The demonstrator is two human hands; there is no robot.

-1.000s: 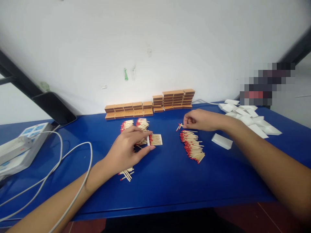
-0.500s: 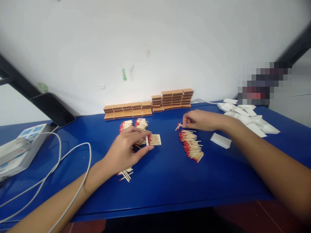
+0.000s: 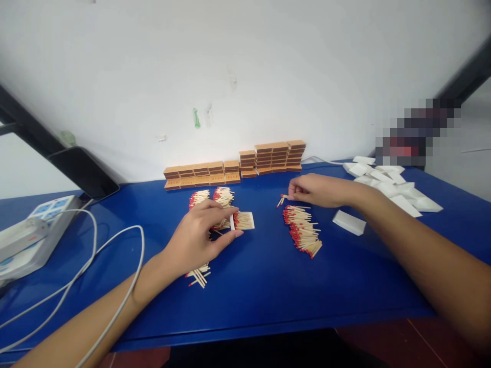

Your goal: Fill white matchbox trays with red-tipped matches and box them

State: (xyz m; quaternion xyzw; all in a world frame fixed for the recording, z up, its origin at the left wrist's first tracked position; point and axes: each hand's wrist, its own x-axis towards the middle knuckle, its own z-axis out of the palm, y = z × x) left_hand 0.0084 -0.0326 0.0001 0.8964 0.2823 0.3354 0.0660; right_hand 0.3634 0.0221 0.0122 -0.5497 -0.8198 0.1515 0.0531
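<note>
My left hand (image 3: pixel 203 227) grips the end of a small white matchbox tray (image 3: pixel 249 222) between thumb and fingers. Red-tipped matches (image 3: pixel 242 220) lie inside that tray. Beneath and around the same hand are heaps of loose matches (image 3: pixel 199 197), partly hidden by it. My right hand (image 3: pixel 303 189) is closed in a pinch on a match (image 3: pixel 284 197), just behind a spread row of matches (image 3: pixel 301 230). Another match or two (image 3: pixel 280 202) lie by its fingertips; the exact number it holds is hard to make out.
Stacked orange matchboxes (image 3: pixel 280 155) line the wall. One white tray (image 3: pixel 349 223) lies near my right forearm, with a pile of white trays (image 3: pixel 387 184) beyond. At left are a white cable (image 3: pixel 142 250), a power strip (image 3: pixel 23 237) and a dark phone-like slab (image 3: pixel 84 171).
Almost nothing differs. Both hands keep their places and grips, and the view has shifted very slightly.
</note>
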